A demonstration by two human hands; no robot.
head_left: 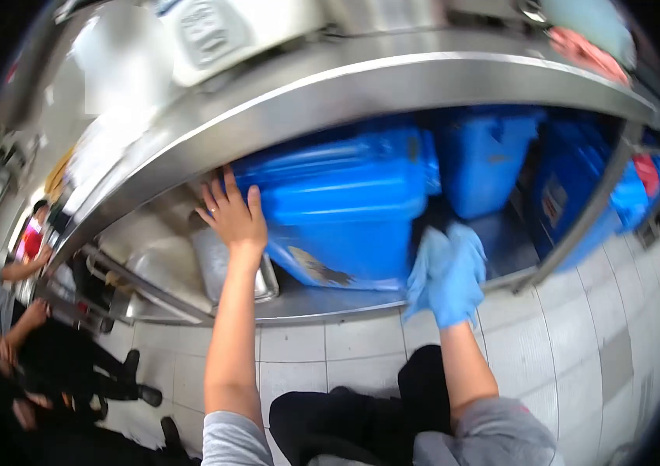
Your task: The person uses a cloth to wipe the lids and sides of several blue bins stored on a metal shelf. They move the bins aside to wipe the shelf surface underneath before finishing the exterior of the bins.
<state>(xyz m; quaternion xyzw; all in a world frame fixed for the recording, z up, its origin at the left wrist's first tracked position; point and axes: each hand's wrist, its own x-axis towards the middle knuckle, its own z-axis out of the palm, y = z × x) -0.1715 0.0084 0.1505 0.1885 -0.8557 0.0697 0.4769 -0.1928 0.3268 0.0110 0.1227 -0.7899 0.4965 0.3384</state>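
Observation:
A large blue lidded bin (345,241) stands on the lower metal shelf (322,305) under a steel counter. My bare left hand (235,215), with a ring on one finger, lies with its fingers spread against the left end of this bin. My right hand (454,287) wears a light blue glove and is at the bin's lower right corner. A light blue cloth (429,260) is bunched in its fingers. Cloth and glove are nearly the same colour, so their border is hard to see.
More blue bins (489,167) stand to the right, past them a shelf leg (598,206). Metal trays (268,279) lie left of the large bin. The steel counter edge (345,85) runs overhead. Other people (66,342) stand at the left on the tiled floor (345,338).

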